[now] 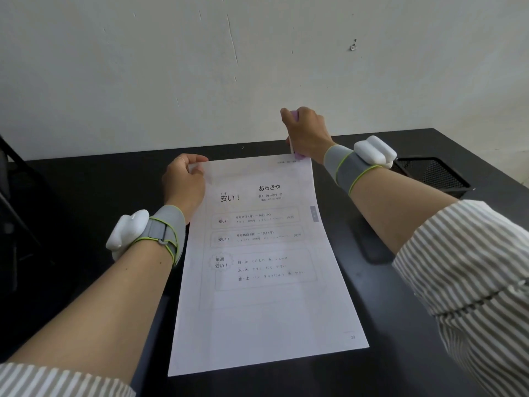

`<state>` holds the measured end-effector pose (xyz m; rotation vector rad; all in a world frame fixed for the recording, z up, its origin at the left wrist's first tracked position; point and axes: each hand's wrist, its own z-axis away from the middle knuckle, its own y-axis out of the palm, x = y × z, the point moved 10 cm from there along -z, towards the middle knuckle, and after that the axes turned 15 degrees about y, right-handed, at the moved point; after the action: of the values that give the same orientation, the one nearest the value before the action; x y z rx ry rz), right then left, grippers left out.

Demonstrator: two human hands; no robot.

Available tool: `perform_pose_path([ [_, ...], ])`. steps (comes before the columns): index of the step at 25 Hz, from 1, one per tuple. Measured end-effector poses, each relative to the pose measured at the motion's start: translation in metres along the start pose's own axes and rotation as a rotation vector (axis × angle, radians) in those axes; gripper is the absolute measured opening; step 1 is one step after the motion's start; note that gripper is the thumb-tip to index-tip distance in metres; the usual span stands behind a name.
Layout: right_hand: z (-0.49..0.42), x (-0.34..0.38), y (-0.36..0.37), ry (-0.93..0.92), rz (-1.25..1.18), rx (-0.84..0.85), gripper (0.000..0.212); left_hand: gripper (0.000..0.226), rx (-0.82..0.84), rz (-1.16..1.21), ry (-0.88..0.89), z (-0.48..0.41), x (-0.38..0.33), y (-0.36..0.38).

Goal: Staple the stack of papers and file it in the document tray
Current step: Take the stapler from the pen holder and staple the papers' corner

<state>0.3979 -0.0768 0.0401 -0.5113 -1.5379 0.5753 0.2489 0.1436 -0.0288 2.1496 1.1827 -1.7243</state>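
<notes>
Over black desk [386, 325], paper stack [263, 253] lengthwise away, left hand [184, 181] pinching far-left corner, right hand [307, 133] clamping stapler [294, 138] far-right.

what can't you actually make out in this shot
Head view, the only one:
- Stapler: mostly hidden inside the right hand; only pink slivers show, so whether a staple has gone in is unclear.
- Stack of papers: only the top sheet shows; the sheet count is hidden.
- Left hand: its fingertips curl behind the top left corner.
- Mesh tray: the right forearm covers its near end; contents unclear.
</notes>
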Motion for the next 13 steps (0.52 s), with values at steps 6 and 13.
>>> perform_pose_path([
  [6,-0.012,-0.004,0.011,0.048,0.003,0.019,0.033,0.021,0.008,-0.028,0.014,-0.011,0.003,0.002],
  [13,-0.022,-0.007,0.018,0.081,-0.012,0.02,0.031,0.021,0.027,-0.042,0.028,-0.02,0.007,0.006],
])
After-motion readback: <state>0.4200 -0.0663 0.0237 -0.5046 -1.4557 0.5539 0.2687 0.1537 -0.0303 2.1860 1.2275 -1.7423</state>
